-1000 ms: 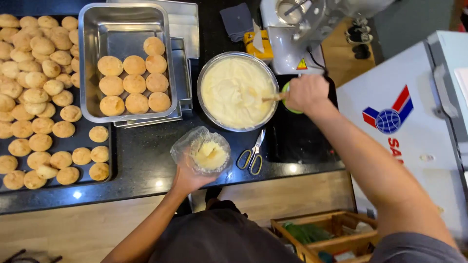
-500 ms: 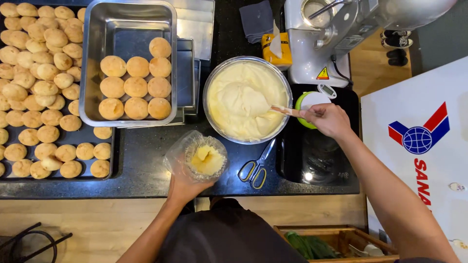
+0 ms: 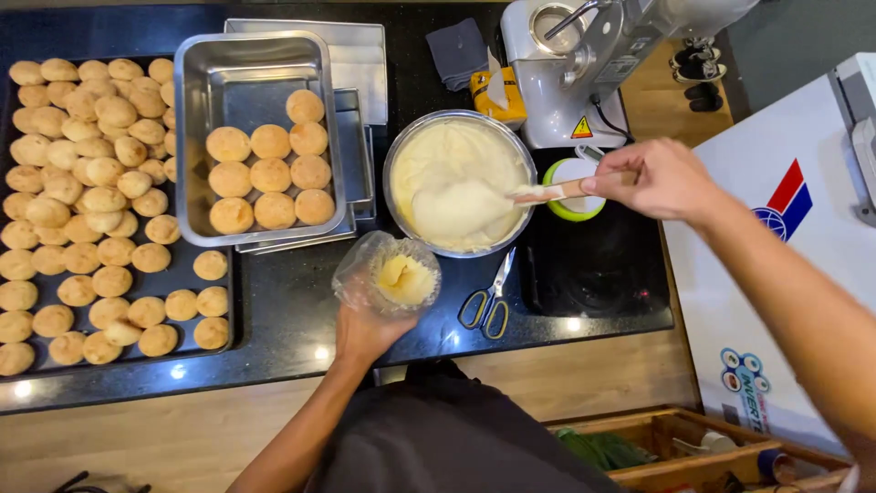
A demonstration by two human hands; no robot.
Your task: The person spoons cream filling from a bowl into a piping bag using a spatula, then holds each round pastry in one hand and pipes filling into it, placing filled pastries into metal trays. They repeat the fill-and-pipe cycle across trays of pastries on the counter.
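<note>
Spatula (image 3: 557,191) pinched in right fingers (image 3: 610,180), over bowl (image 3: 399,155)

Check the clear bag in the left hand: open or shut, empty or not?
Open, partly filled. The piping bag mouth is folded wide over the left hand, with pale cream sitting in the bottom.

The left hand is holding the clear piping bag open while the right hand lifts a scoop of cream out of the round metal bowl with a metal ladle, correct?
Not quite: the head view shows a wooden-handled spatula, not a ladle. The right hand lifts pale cream on it from the round metal bowl, while the left hand holds the clear plastic piping bag open.
</note>
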